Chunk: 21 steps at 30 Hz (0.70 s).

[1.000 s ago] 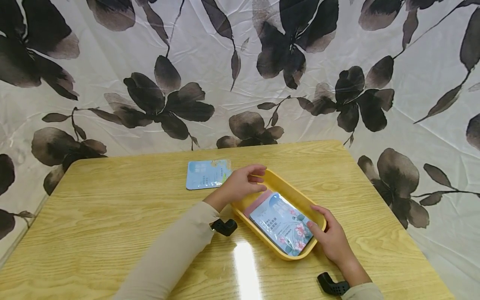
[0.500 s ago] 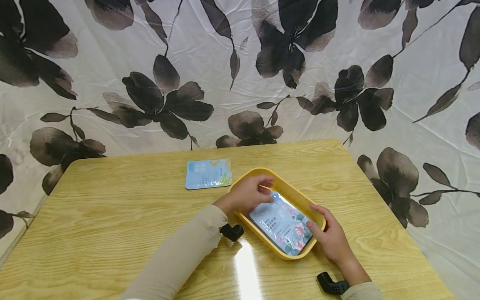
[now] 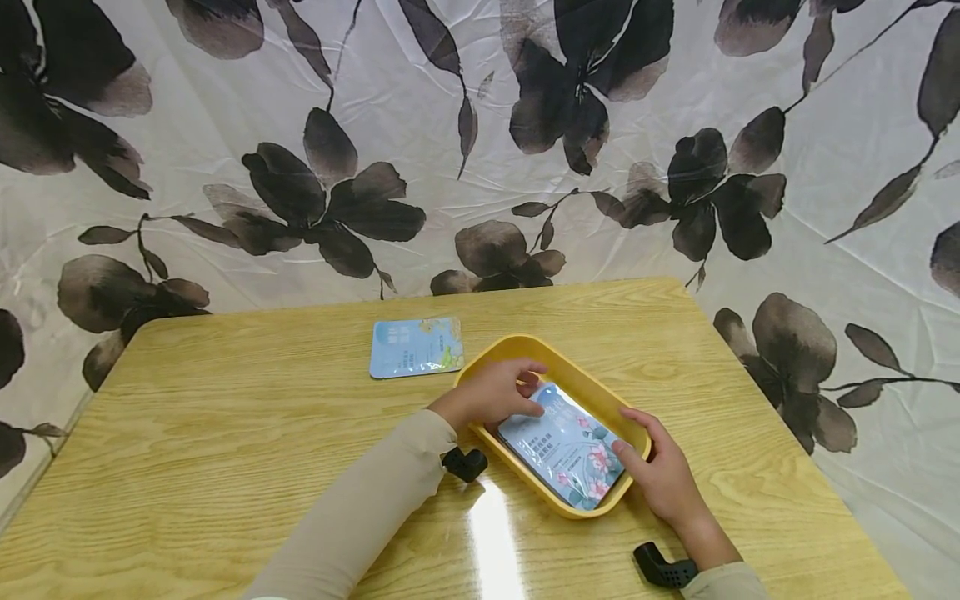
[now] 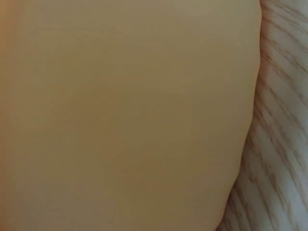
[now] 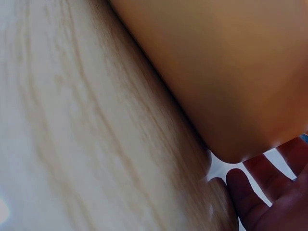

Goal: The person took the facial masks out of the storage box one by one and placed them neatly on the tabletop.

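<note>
A yellow tray (image 3: 581, 371) sits slantwise on the table, holding a stack of flat sachets. The top sachet (image 3: 566, 454) is pale blue with pink flowers. My left hand (image 3: 498, 390) reaches over the tray's far left end, its thumb at the upper corner of that sachet and its fingers spread loosely above. The right hand (image 3: 660, 475) holds the near right end of the tray, thumb over the rim and fingers along the outside. In the right wrist view, fingers (image 5: 248, 199) lie by the tray's corner. Tray wall fills most of the left wrist view.
Another blue sachet (image 3: 416, 347) with a yellow and green print lies on the wooden table (image 3: 247, 433), behind and left of the tray. A floral cloth (image 3: 480, 150) hangs along the table's back edge.
My left hand has moved right and down into the tray, covering the pink edge seen earlier beneath the top sachet. The right hand and tray have stayed in place.
</note>
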### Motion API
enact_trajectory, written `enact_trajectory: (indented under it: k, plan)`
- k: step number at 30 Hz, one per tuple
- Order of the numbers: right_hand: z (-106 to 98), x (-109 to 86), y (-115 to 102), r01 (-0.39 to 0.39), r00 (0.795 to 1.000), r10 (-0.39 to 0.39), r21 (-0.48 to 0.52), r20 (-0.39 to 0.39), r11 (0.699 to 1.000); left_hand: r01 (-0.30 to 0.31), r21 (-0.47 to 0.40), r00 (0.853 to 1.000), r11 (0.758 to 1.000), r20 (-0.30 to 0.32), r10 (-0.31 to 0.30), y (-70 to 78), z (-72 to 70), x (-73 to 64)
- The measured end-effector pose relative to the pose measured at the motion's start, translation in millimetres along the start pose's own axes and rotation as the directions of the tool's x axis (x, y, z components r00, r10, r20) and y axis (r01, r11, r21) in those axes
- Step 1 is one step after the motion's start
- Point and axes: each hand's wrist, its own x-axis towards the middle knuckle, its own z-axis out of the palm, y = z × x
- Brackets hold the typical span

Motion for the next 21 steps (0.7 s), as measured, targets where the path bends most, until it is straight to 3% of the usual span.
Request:
enact_trajectory:
  k: [5,13,21]
  plan:
    - [0.0,0.3,0.3,0.0,1.0,0.0,-0.006,-0.002,1.0,0.021,0.024,1.0,0.999,0.009,-0.022,-0.3,1.0,0.6]
    - [-0.1,1.0,3.5,-0.017,1.0,0.016,0.045,0.017,0.999,-0.003,0.051,1.0,0.999,0.018,0.002,-2.4,1.7,2.0]
    - [-0.6,0.2,3.8,-0.019,1.0,0.018,0.022,0.021,1.0,-0.034,0.078,0.999,0.996,0.019,0.033,-2.7,1.7,2.4]
